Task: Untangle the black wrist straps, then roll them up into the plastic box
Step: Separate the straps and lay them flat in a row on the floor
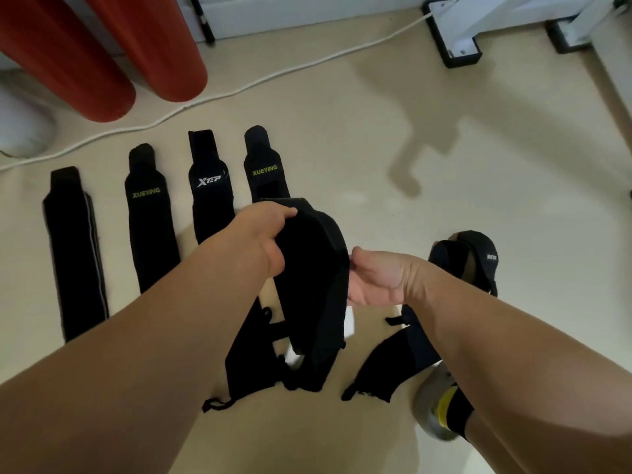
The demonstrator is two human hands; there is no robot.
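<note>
Fingers [285, 212] of your left hand [260, 234] curl over the top of a black wrist strap [307, 278]; your right hand [372, 282] grips its right edge, thumb in front.
You hold it above the floor [410, 148], its lower end hanging into a tangled heap [253, 367] of black straps. To your left, four flat straps [154, 227] lie side by side; a looped strap [478, 248] lies beyond your right hand.

I saw a row of straps [150, 227] on the floor [376, 165] at far left, a tangled pile [253, 357] nearer, another strap [475, 254] to its right.
</note>
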